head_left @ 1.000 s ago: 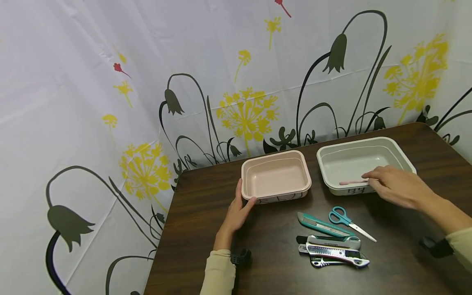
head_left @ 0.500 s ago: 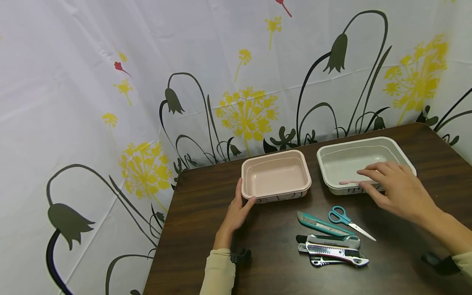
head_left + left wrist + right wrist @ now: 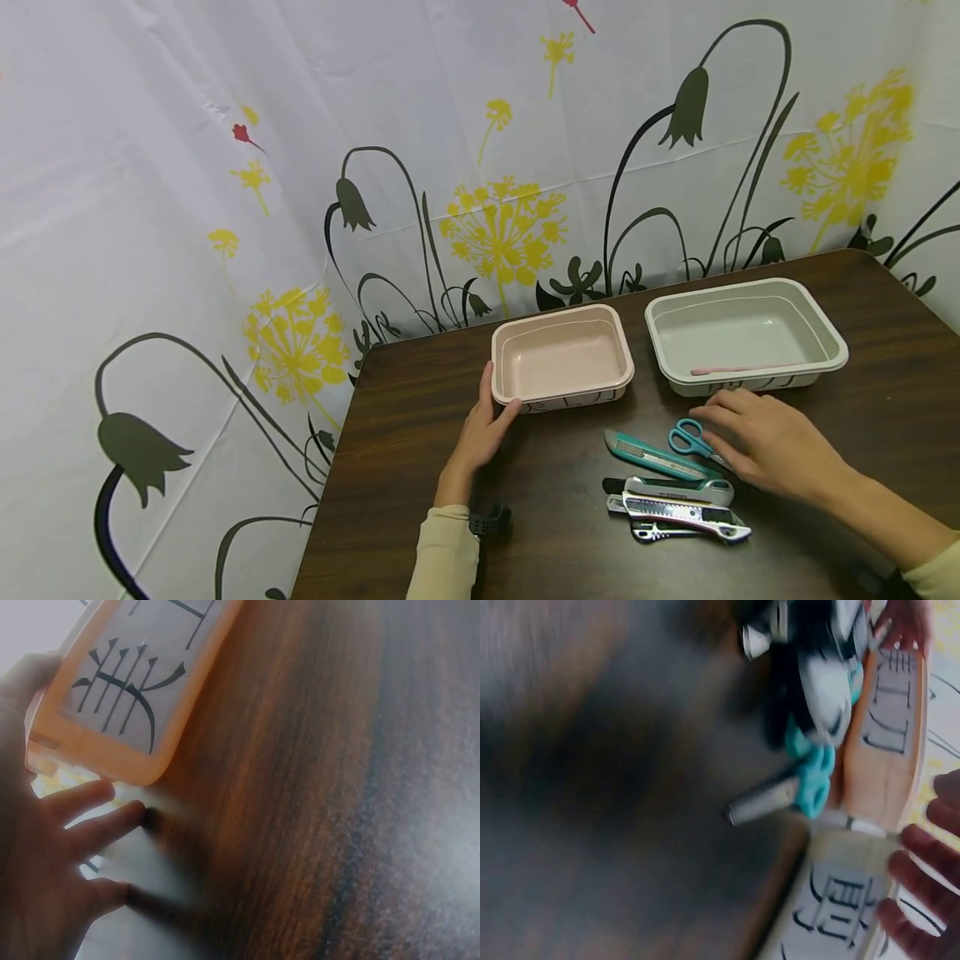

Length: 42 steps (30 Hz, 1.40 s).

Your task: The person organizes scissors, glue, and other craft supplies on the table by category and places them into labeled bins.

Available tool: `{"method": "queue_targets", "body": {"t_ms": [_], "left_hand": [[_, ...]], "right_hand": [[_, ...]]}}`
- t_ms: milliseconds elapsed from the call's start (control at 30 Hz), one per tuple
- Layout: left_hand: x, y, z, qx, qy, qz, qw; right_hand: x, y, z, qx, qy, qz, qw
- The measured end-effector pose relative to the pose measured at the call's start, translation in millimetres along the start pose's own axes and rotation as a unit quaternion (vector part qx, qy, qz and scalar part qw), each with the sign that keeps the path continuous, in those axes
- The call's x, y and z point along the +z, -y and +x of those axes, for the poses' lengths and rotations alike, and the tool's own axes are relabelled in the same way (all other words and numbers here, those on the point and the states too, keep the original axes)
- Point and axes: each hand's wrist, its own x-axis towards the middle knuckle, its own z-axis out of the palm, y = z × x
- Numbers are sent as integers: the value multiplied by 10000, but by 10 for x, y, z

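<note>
My left hand [image 3: 478,432] rests against the near left corner of a pink bin [image 3: 562,362], thumb at the front rim. The left wrist view shows its fingers spread, with black characters on the bin's labelled side. My right hand [image 3: 772,442] hovers by the teal-handled scissors [image 3: 686,437], fingers slightly bent and holding nothing; it hides much of the blades. Beside the scissors lie a teal box cutter [image 3: 660,458] and several grey and white box cutters [image 3: 678,508] in a cluster. A thin pink stick-like thing [image 3: 738,369] lies inside the pale grey-green bin [image 3: 750,321].
Both bins stand toward the back edge of the dark wooden table [image 3: 390,467]. A white curtain [image 3: 420,108] with flower prints hangs behind it. Dark bands sit on both wrists.
My right hand has left the pink thing in the grey-green bin and moved toward me and left, down to the scissors. My left hand and both bins stay put.
</note>
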Motion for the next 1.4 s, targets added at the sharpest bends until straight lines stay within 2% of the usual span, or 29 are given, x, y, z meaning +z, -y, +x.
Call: {"method": "queue_targets", "body": {"t_ms": [167,333,567,900,1400], "left_hand": [[5,2,-6,49,28,-51,10000],[16,10,-4,161,-19,-32,9999],[17,19,17,264,-34,-105,9996],[14,18,1,173,-40,-76,9998],[16,12,-3,112,-52,-98,9999]], "right_hand": [[115,67,-120,481,508,-54,9975],[182,68,-188,1178,1158,127,9862],[233,52,-216,1687,1518,453,9729],[266,41,-216,1846,1706,404,9670],[278,16,-244,1591,1396,237,9771]]}}
